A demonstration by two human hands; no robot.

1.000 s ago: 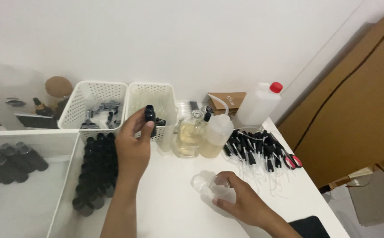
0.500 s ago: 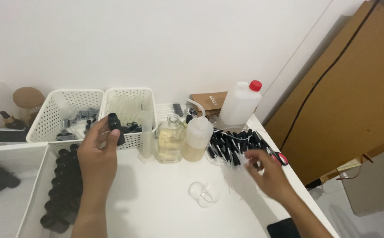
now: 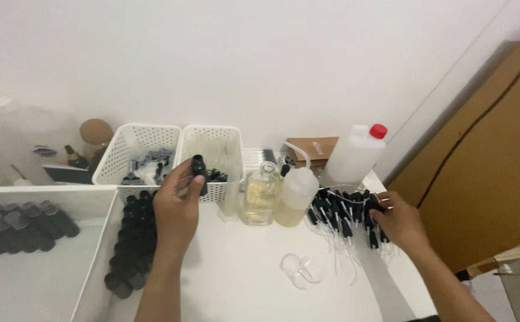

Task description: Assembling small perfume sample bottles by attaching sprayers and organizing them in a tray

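My left hand [image 3: 176,206] is raised over the white table [image 3: 242,280] and grips a small black bottle [image 3: 199,172] upright by its body, just in front of two white baskets [image 3: 206,140]. My right hand [image 3: 397,222] rests at the right on a heap of black spray pump caps with thin white tubes [image 3: 343,217], its fingers closed on one of them. A small clear funnel [image 3: 301,269] lies on the table between my hands.
A glass bottle of yellowish liquid [image 3: 261,194] and a white squeeze bottle [image 3: 297,197] stand mid-table. A white jug with a red cap [image 3: 358,152] and a brown box [image 3: 319,149] are behind. A tray of black bottles [image 3: 131,238] lies left; brown boards [image 3: 498,179] lean right.
My right hand let go of the clear funnel, moved right and reached into the heap of pump caps. My left hand kept holding the black bottle up.
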